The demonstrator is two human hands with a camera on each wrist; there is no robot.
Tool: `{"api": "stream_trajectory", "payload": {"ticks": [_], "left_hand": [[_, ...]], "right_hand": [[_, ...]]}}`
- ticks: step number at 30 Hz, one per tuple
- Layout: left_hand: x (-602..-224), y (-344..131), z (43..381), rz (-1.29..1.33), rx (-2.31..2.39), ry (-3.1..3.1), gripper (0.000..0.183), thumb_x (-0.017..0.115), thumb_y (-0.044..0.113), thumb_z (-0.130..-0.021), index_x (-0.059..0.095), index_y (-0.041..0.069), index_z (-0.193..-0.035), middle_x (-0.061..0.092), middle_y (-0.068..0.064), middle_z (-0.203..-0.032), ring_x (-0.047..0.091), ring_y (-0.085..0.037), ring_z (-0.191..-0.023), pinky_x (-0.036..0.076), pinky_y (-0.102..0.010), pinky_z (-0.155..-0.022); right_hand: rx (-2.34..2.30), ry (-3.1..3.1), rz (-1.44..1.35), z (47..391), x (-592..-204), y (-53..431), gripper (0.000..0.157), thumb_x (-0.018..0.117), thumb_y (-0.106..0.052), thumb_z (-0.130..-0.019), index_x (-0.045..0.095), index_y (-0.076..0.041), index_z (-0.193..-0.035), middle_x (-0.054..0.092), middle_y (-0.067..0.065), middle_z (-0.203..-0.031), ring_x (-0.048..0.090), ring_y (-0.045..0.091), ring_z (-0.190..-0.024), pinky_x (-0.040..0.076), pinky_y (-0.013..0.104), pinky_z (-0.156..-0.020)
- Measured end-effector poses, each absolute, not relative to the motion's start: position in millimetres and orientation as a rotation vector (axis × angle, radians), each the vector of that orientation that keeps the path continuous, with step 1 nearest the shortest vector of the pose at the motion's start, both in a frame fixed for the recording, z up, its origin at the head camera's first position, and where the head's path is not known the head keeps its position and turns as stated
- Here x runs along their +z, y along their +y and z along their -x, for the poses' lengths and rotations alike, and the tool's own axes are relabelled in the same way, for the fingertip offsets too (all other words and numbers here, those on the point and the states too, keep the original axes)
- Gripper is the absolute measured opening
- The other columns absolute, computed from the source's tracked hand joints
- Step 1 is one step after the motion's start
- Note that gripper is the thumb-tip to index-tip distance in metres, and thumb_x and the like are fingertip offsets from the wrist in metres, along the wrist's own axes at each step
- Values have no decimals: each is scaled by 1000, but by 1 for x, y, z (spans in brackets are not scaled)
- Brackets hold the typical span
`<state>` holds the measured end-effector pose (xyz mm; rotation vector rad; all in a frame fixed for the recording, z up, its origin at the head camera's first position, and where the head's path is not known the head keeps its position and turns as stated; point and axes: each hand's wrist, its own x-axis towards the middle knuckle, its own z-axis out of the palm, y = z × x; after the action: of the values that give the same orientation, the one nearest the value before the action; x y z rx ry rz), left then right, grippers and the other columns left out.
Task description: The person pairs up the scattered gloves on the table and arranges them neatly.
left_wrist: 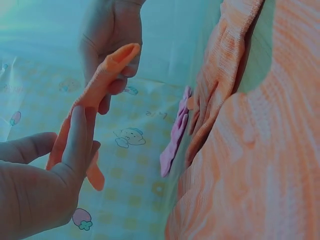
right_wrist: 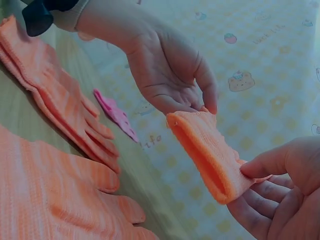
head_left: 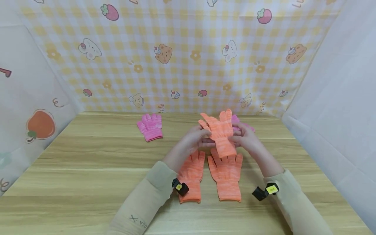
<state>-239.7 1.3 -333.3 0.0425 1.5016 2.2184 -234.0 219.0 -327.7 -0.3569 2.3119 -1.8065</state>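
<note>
Fingers of the left hand [head_left: 197, 137] and right hand [head_left: 247, 137] pinch the raised orange glove [head_left: 224, 135], barely parted | table [head_left: 88, 156], back edge, left: pink glove [head_left: 151, 127] | centre: left flat glove [head_left: 193, 178], partly behind left forearm [head_left: 148, 199]; right flat glove [head_left: 229, 181], overlapped by raised one | back edge, right: second pink glove [head_left: 235, 119], mostly hidden | raised glove's mouth: wrist views only

Three orange gloves [head_left: 221, 129] are showing, one between two hands [head_left: 196, 136], two below; two pink gloves [head_left: 151, 127] are lying, one left, one behind.
</note>
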Motion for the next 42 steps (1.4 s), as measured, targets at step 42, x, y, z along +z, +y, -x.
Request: {"api": "stream_trajectory", "payload": {"ticks": [42], "left_hand": [[-326, 3, 216, -292, 2027, 1555, 74, 58, -3, -92, 24, 23, -152, 41, -10, -143, 66, -29, -88, 55, -48, -74]], "right_hand": [[-1791, 2332, 336, 178, -337, 242, 53, 58, -8, -96, 34, 11, -140, 69, 7, -88, 65, 15, -71, 56, 32, -67]]}}
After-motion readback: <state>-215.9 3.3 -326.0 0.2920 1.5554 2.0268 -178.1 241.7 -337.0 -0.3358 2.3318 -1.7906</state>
